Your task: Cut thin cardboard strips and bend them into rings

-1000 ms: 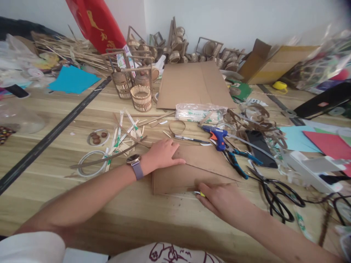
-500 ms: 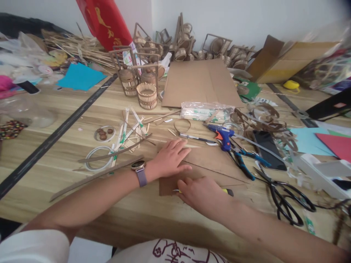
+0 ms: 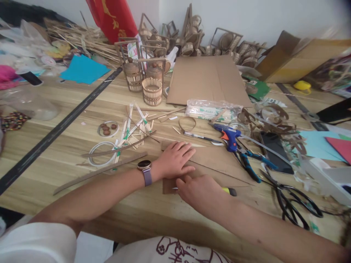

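Observation:
My left hand lies flat with fingers spread on a piece of brown cardboard, pressing it to the wooden table. My right hand is closed around a yellow-green utility knife with a dark end. The blade tip shows at the left of my fingers, low over the cardboard's near left part; most of the knife's body is hidden under the hand. A long slit or edge runs across the cardboard to the right. A pen and a ring-shaped brown strip lie just beyond.
A blue glue gun, pliers, black scissors and a phone lie on the right. Tape rolls and wooden sticks are on the left. Small baskets and a large cardboard sheet stand behind.
The whole view has shifted, so the table things appear slightly farther right. Both hands keep nearly the same places on the cardboard, the right one still on the knife.

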Action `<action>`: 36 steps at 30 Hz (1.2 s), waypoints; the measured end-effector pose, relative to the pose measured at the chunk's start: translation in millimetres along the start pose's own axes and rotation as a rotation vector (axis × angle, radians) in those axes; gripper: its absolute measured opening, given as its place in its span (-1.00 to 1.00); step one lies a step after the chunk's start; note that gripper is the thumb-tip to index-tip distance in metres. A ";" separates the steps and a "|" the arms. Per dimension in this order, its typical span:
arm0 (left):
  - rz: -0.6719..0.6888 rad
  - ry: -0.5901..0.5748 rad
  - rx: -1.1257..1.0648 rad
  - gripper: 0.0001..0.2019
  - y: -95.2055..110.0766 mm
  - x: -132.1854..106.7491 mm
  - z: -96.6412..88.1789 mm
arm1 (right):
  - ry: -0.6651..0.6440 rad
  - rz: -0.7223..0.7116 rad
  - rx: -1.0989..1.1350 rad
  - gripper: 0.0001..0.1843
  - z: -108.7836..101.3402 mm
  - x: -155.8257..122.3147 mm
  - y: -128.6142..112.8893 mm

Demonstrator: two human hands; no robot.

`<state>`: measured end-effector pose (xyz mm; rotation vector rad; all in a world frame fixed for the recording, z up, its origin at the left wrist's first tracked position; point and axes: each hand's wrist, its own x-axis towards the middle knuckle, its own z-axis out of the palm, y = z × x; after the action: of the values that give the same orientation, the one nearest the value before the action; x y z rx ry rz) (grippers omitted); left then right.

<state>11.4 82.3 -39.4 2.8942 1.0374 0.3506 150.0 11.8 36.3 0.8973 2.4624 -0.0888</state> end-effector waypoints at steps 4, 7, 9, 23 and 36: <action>-0.001 0.002 -0.010 -0.32 0.3 -0.1 -0.4 | -0.050 -0.019 0.001 -0.81 -6.0 0.0 0.6; -0.001 -0.005 -0.012 -0.32 1.1 0.0 -2.1 | -0.077 -0.024 0.000 -0.81 -7.8 -0.5 0.8; 0.003 -0.007 -0.014 -0.33 1.6 0.2 -3.4 | -0.071 -0.031 -0.002 -0.81 -6.3 -0.6 0.7; 0.006 -0.030 -0.024 -0.34 1.6 -0.2 -3.0 | -0.015 0.008 0.002 -0.82 -8.0 0.6 -4.3; 0.048 -0.062 -0.005 -0.32 -1.4 0.0 -4.8 | -0.012 -0.028 0.015 -0.80 -1.6 0.5 3.6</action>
<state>9.4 83.2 -34.9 2.9096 0.9581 0.2629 151.1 15.3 37.9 0.8660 2.4669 -0.1219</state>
